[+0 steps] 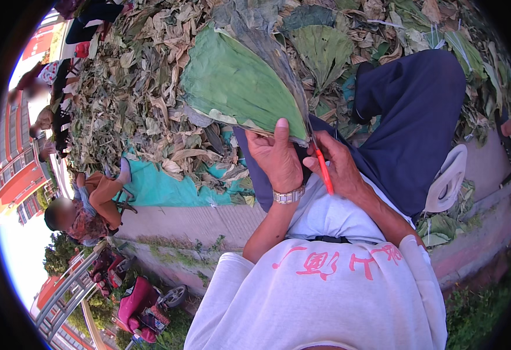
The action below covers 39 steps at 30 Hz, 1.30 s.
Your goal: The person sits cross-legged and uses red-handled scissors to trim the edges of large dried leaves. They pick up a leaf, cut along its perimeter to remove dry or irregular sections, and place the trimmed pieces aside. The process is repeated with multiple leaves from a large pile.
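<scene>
A stack of large folded dried leaves, green on top with grey-brown ones beneath [242, 81], fans out in front of me. My left hand [277, 157], with a metal watch on its wrist, grips the narrow end, thumb on the green leaf. My right hand [336, 166] holds scissors with red-orange handles [324, 173], their blades pointing up beside the leaves' pointed end. How far the blades are apart, I cannot tell. Another fan-shaped green leaf [323, 54] lies on the pile beyond.
A broad heap of dry leaves [124, 96] covers a teal sheet [168, 186] on the paving. A seated person [93, 197] is at the left, with others farther off. A hat-like pale item [447, 179] lies by my knee. A motorbike [141, 306] stands lower left.
</scene>
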Each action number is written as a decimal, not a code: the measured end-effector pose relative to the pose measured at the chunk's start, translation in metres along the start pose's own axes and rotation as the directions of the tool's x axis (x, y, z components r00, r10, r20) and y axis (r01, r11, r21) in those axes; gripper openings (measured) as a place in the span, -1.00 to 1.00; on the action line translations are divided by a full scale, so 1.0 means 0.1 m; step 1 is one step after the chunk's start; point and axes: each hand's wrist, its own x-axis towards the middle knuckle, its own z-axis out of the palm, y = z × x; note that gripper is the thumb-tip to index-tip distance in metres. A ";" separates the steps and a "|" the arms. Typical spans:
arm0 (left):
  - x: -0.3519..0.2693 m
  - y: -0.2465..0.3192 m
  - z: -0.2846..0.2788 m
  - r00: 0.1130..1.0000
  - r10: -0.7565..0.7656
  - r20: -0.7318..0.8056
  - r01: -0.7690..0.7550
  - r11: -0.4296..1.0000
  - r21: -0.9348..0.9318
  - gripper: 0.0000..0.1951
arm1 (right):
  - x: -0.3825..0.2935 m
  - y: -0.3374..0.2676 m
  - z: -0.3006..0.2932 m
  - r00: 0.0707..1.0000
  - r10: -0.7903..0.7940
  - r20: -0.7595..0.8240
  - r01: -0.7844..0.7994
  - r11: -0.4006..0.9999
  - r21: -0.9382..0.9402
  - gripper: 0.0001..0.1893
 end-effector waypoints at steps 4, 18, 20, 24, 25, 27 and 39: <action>0.00 -0.04 -0.01 1.000 0.025 0.010 -0.025 1.000 0.000 -0.59 | 0.02 -0.02 0.00 0.996 -0.085 -0.037 0.082 0.994 -0.073 -0.58; -0.02 -0.05 0.03 0.999 0.044 0.020 -0.045 0.998 0.044 -0.63 | 0.05 0.04 -0.07 0.982 -0.134 -0.130 0.115 0.982 -0.147 -0.63; -0.01 -0.05 0.01 0.999 0.029 0.033 -0.031 0.998 0.053 -0.63 | 0.04 0.05 -0.09 0.984 -0.131 -0.124 0.108 0.979 -0.174 -0.63; 0.00 -0.10 -0.07 0.997 0.029 0.065 -0.035 0.995 0.095 -0.66 | 0.04 0.04 -0.14 0.983 -0.155 -0.100 0.125 0.958 -0.260 -0.61; 0.00 -0.10 -0.09 0.998 0.025 0.059 -0.030 0.995 0.093 -0.66 | 0.05 0.04 -0.15 0.980 -0.175 -0.095 0.142 0.948 -0.285 -0.61; 0.00 -0.10 -0.10 0.999 0.015 0.050 -0.020 0.996 0.088 -0.66 | 0.07 0.02 -0.20 0.986 -0.150 -0.075 0.124 0.953 -0.276 -0.60; 0.00 -0.08 -0.11 0.994 -0.004 0.108 -0.016 0.982 0.187 -0.64 | 0.09 -0.09 -0.27 0.999 -0.003 -0.034 -0.005 0.973 -0.231 -0.59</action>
